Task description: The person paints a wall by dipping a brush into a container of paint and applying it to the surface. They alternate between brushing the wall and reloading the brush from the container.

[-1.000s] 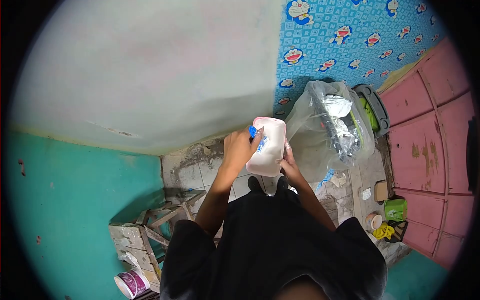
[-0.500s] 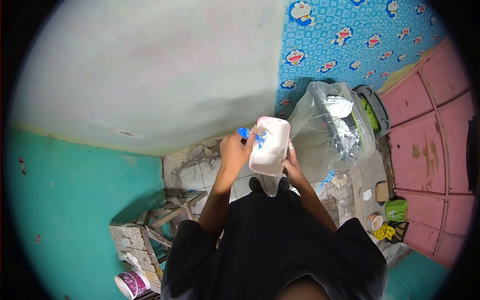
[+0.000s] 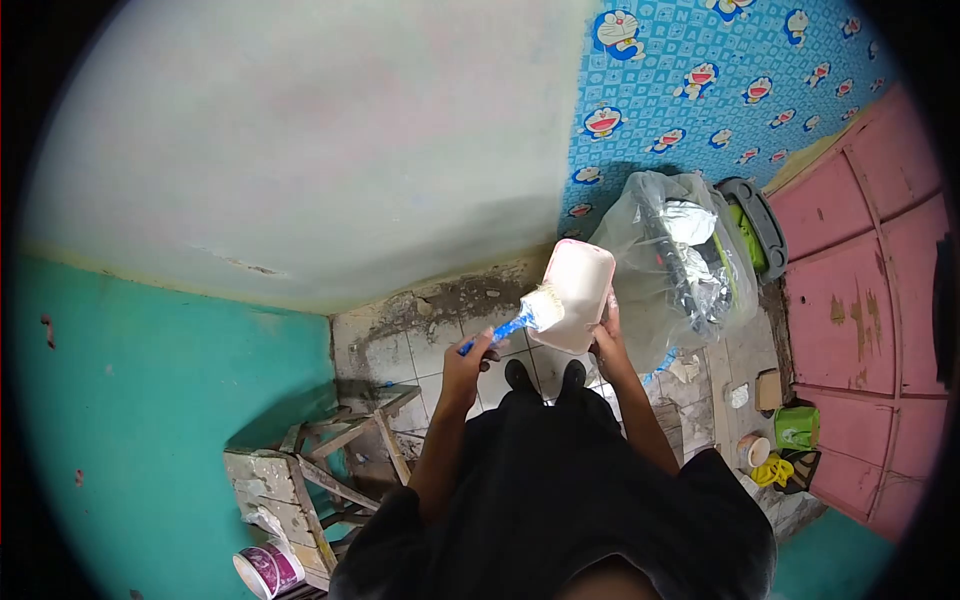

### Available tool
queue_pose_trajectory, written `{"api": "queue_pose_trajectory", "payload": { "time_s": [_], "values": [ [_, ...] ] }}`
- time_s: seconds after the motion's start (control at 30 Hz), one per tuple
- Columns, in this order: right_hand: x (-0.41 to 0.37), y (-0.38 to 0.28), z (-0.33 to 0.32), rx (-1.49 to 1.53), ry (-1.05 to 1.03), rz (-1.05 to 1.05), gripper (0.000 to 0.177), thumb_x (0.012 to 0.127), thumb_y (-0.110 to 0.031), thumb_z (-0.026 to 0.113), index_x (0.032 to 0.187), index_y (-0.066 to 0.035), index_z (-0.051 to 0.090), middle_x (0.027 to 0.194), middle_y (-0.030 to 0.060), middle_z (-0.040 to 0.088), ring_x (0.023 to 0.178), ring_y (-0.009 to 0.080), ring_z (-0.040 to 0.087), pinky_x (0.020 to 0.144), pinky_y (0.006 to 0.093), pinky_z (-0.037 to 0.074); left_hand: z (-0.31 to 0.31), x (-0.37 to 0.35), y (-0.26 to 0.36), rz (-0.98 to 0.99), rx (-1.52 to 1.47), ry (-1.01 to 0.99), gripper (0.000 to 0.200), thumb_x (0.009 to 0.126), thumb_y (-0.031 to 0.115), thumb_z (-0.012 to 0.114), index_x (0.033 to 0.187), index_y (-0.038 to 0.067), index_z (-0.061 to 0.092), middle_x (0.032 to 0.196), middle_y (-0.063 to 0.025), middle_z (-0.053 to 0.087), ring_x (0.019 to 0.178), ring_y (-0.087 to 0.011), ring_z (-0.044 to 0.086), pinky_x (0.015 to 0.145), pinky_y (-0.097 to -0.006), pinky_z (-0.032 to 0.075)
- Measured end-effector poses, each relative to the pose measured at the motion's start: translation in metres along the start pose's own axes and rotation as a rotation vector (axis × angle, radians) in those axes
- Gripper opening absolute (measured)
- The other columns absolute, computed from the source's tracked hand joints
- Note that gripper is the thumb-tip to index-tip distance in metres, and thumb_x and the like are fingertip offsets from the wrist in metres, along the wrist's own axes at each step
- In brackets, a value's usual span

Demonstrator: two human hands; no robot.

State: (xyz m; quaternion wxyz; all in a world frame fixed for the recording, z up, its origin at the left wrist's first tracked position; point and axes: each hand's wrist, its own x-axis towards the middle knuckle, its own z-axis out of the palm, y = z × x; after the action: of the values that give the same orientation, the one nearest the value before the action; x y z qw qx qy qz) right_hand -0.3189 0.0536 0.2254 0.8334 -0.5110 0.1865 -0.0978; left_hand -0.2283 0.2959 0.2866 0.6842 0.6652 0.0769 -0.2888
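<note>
My left hand (image 3: 464,370) is closed around the blue handle of a paintbrush (image 3: 508,328). The brush's pale, paint-covered bristles overlap the left edge of a whitish plastic tub (image 3: 582,285) with a pinkish rim. Paint coats the tub's inside. On the tub's right side my right hand (image 3: 610,345) grips the edge, its fingers partly hidden behind it. Both hands are held out in front of my body, above the tiled floor (image 3: 437,340).
A pale painted wall (image 3: 330,150) rises ahead, with a teal wall (image 3: 150,390) to the left. A worn wooden stand (image 3: 270,480) and a purple-white bucket (image 3: 268,570) are at lower left. Plastic-wrapped items (image 3: 690,250) stand right, near pink panels (image 3: 840,310).
The brush has come out of the tub's middle to its left edge, bristles now showing. My left hand has moved down; the tub has shifted slightly right in view.
</note>
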Motion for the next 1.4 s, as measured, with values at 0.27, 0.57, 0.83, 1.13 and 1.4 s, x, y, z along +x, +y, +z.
{"api": "queue_pose_trajectory", "payload": {
  "time_s": [0.27, 0.57, 0.83, 1.13, 1.4],
  "values": [
    [0.010, -0.002, 0.002, -0.007, 0.005, 0.122, 0.085, 0.081, -0.007, 0.047, 0.153, -0.021, 0.004, 0.146, 0.0111, 0.033, 0.125, 0.0233, 0.044, 0.092, 0.0366, 0.049, -0.024, 0.008, -0.030, 0.115, 0.314, -0.344, 0.025, 0.098, 0.018, 0.052, 0.105, -0.004, 0.060, 0.080, -0.0037, 0.062, 0.069, -0.0089, 0.054, 0.064, -0.0234, 0.045],
    [0.053, 0.057, -0.023, -0.085, 0.034, 0.032, 0.088, 0.079, 0.000, 0.052, 0.152, -0.014, 0.006, 0.142, 0.0167, 0.035, 0.125, 0.0276, 0.044, 0.104, 0.0408, 0.036, -0.009, 0.061, -0.077, -0.004, 0.073, -0.151, 0.021, 0.101, 0.023, 0.046, 0.101, 0.002, 0.051, 0.072, 0.0025, 0.045, 0.060, -0.0049, 0.039, 0.052, -0.0207, 0.032],
    [0.094, 0.131, -0.066, -0.135, 0.116, 0.156, 0.087, 0.077, 0.002, 0.054, 0.150, -0.011, 0.008, 0.142, 0.0183, 0.035, 0.128, 0.0274, 0.042, 0.105, 0.0390, 0.035, -0.015, 0.241, -0.222, 0.000, 0.186, 0.167, 0.028, 0.101, 0.027, 0.045, 0.099, 0.000, 0.052, 0.071, -0.0008, 0.050, 0.058, -0.0068, 0.043, 0.051, -0.0241, 0.036],
    [0.104, 0.179, -0.087, -0.076, 0.125, 0.190, 0.091, 0.077, 0.004, 0.054, 0.151, -0.010, 0.002, 0.137, 0.0180, 0.039, 0.128, 0.0279, 0.042, 0.106, 0.0393, 0.034, 0.028, 0.418, -0.298, 0.248, 0.367, 0.280, 0.030, 0.101, 0.028, 0.041, 0.095, -0.002, 0.048, 0.071, -0.0097, 0.051, 0.063, -0.0213, 0.050, 0.061, -0.0370, 0.041],
    [0.106, 0.254, -0.123, -0.112, 0.107, 0.223, 0.096, 0.076, 0.001, 0.057, 0.152, -0.011, -0.001, 0.138, 0.0173, 0.038, 0.128, 0.0268, 0.041, 0.107, 0.0415, 0.032, 0.046, 0.530, -0.348, 0.413, 0.404, 0.389, 0.029, 0.102, 0.028, 0.036, 0.099, -0.001, 0.043, 0.078, -0.0205, 0.051, 0.071, -0.0368, 0.051, 0.064, -0.0441, 0.039]
  ]
}}
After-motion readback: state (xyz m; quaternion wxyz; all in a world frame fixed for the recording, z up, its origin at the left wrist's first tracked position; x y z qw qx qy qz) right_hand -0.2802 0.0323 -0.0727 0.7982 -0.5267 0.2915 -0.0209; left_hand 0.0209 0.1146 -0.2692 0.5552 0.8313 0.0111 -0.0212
